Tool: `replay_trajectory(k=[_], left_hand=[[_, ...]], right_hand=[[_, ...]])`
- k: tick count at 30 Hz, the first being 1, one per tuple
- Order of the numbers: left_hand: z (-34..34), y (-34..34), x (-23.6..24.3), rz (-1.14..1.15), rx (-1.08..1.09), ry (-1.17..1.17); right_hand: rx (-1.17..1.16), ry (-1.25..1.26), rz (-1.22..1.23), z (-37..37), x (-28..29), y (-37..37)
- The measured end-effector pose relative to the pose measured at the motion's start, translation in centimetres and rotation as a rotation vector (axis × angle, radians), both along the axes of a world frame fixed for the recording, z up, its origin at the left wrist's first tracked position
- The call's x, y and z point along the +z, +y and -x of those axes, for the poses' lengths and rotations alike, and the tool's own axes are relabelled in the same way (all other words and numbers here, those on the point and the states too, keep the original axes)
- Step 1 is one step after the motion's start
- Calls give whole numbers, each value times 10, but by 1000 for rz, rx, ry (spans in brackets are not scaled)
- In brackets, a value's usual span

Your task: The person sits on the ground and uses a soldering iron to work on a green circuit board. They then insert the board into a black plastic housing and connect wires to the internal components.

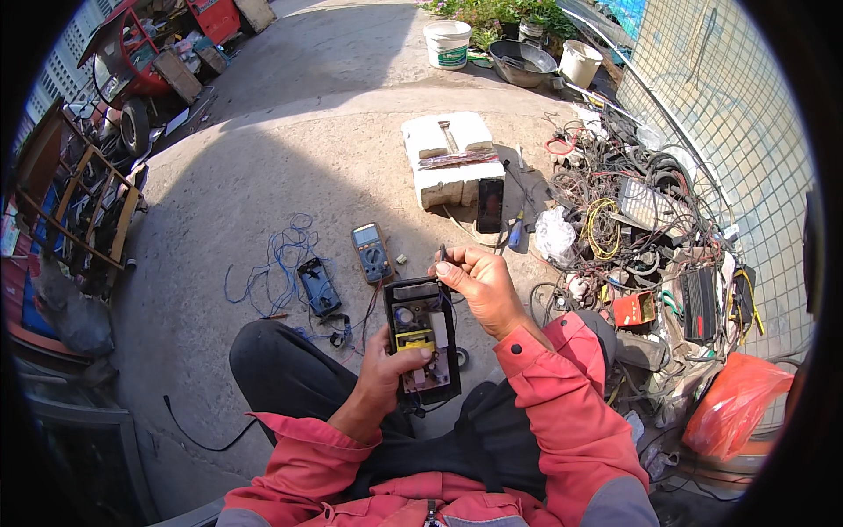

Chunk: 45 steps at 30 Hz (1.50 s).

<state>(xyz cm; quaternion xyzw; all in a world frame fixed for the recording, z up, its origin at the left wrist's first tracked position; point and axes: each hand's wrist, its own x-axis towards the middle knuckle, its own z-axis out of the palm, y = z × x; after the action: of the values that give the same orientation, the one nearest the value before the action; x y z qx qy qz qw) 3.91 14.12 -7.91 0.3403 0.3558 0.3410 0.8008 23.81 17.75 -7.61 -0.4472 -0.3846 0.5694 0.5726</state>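
Observation:
My left hand (379,378) is closed round an open black plastic case (451,369), its thumb lying over the parts inside. In the case sits a circuit board (425,379) with a yellow-wrapped transformer (411,339) and a pale metal plate. Just above the case's top right corner, my right hand (485,290) pinches a small dark piece (443,253) between thumb and fingertips; its kind is unclear. A multimeter (372,256) lies on the ground just beyond the case. Left of it rests a dark blue-black device (318,286) beside tangled blue wires (279,263).
A white foam block (448,149) stands ahead, a phone (490,205) leaning on it and a screwdriver (516,230) beside it. Heaped cables (606,228) and a red plastic bag (736,406) fill the right side. A black roll (462,357) lies near my knees.

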Motion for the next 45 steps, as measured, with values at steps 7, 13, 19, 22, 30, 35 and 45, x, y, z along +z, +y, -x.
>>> replay_trajectory(k=[7,13,19,22,30,35,45], left_hand=[[1,1,-1,-5,-11,-15],[1,1,0,-30,-11,-38],[0,1,4,-33,-1,-33],[-1,1,6,-36,-10,-27],[1,3,1,-21,-21,-48],[0,5,10,41,-21,-124],[2,8,16,30,13,-199]], right_hand=[[49,52,47,0,12,-3],[65,134,112,-1,21,-5],[67,26,14,0,17,-4],[54,-1,5,-2,13,-4],[42,22,23,0,12,-3],[100,142,77,-2,7,-1],[261,170,58,-2,13,-5]])
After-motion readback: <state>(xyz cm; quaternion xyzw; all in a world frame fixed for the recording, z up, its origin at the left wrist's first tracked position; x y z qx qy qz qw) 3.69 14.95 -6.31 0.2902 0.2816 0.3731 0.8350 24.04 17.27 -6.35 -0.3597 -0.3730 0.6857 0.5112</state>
